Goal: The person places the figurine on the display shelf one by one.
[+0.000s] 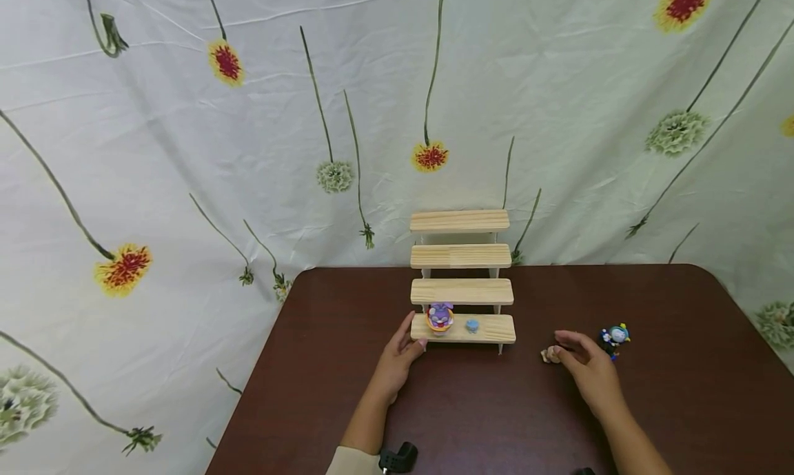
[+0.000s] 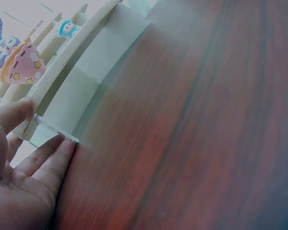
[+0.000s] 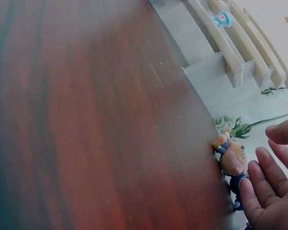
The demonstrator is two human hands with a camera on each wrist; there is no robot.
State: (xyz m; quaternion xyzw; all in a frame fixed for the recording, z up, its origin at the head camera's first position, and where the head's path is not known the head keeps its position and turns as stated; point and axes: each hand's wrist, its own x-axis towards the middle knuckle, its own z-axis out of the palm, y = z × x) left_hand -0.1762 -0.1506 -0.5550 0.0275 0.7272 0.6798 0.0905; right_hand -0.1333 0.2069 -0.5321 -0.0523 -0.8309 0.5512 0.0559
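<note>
A four-step wooden stand (image 1: 462, 292) rises at the table's back. Its bottom step's left end is held by my left hand (image 1: 395, 365), thumb at the board and other fingers by the white leg (image 2: 55, 130). On that step sit a purple-eared figurine in a pink cone-like base (image 2: 23, 62) and a small light-blue figurine (image 1: 473, 325). To the right of the stand, my right hand (image 1: 589, 373) hovers over a small beige figurine (image 1: 548, 355), fingers loosely bent and not closed on it. In the right wrist view the beige figurine (image 3: 234, 158) lies just beyond the fingertips.
A blue-and-yellow figurine (image 1: 615, 335) with dark parts is on the table just right of my right hand. The dark brown tabletop (image 1: 484, 406) has rounded back corners. Behind it hangs a white flower-print cloth (image 1: 279, 130).
</note>
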